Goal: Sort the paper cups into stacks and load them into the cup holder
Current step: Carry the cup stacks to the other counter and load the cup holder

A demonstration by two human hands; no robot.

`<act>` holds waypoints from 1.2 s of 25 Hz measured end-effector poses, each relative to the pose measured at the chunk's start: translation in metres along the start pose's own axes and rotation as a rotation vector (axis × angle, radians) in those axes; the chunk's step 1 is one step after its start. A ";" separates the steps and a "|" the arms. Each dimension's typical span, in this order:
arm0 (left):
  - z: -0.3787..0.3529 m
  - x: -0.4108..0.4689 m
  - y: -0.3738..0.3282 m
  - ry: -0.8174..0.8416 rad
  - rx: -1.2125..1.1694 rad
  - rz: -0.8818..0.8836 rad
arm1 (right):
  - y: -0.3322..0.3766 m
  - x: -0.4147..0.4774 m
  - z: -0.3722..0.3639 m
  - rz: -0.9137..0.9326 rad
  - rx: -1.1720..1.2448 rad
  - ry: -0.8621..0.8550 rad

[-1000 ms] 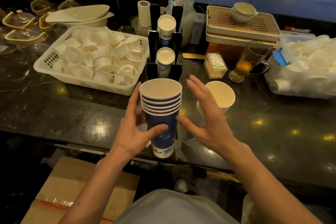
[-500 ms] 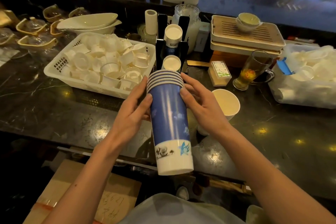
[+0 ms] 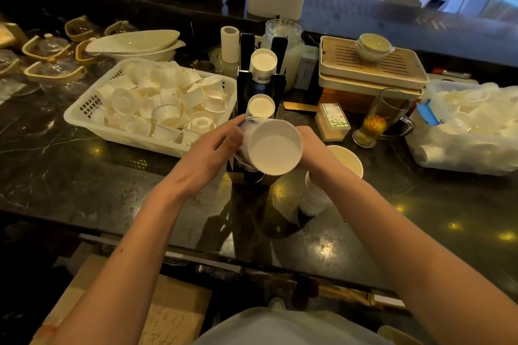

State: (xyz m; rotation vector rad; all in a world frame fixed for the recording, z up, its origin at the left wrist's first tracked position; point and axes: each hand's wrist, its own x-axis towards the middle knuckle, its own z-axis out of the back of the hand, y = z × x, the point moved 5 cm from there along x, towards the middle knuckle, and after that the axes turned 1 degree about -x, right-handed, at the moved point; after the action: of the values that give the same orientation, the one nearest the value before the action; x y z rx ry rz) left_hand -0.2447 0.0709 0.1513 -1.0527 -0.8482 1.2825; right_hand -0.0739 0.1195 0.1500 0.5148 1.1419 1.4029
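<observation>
Both my hands clasp the stack of blue cups (image 3: 270, 145), left hand (image 3: 208, 148) and right hand (image 3: 314, 148) pressed against opposite sides. Its white base faces me, tipped toward the black cup holder (image 3: 246, 87).

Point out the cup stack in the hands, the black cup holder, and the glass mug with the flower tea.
Cup stack (image 3: 273, 151): head view, on the white base facing the camera.
Black cup holder (image 3: 246, 46): head view, on its upper left upright.
Glass mug (image 3: 384, 115): head view, on the glass wall.
</observation>
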 end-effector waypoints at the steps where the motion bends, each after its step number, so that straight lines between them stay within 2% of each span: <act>1: -0.001 -0.001 -0.003 0.015 0.015 0.014 | -0.001 0.002 -0.002 -0.012 -0.001 -0.002; 3: -0.008 -0.006 -0.014 0.034 0.009 0.067 | -0.003 0.006 -0.007 -0.055 0.007 -0.012; 7: -0.012 0.001 0.002 0.066 -0.045 0.100 | -0.008 0.012 -0.015 -0.147 -0.144 0.001; 11: -0.017 0.012 0.043 0.082 -0.099 0.192 | -0.009 0.007 -0.026 -0.231 -0.061 0.069; 14: -0.017 0.024 0.065 0.006 -0.072 0.148 | -0.011 0.003 -0.034 -0.219 0.022 0.094; 17: -0.020 0.024 0.073 -0.073 -0.057 0.052 | -0.018 0.000 -0.041 -0.013 0.018 0.055; 19: -0.022 0.012 0.072 -0.140 -0.053 -0.028 | -0.028 -0.004 -0.040 0.208 -0.131 -0.013; 22: -0.020 -0.001 0.067 -0.252 0.107 -0.230 | -0.035 -0.010 -0.034 0.498 -0.349 -0.154; 25: -0.023 0.006 0.065 -0.244 0.258 -0.350 | -0.037 -0.008 -0.038 0.577 -0.449 -0.126; 30: -0.025 0.010 0.069 -0.231 0.199 -0.318 | -0.045 -0.004 -0.039 0.567 -0.433 -0.091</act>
State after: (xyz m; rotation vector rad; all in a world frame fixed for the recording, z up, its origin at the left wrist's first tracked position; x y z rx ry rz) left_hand -0.2424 0.0763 0.0775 -0.5924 -0.9949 1.2003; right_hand -0.0839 0.0947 0.0962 0.6046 0.6017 2.0286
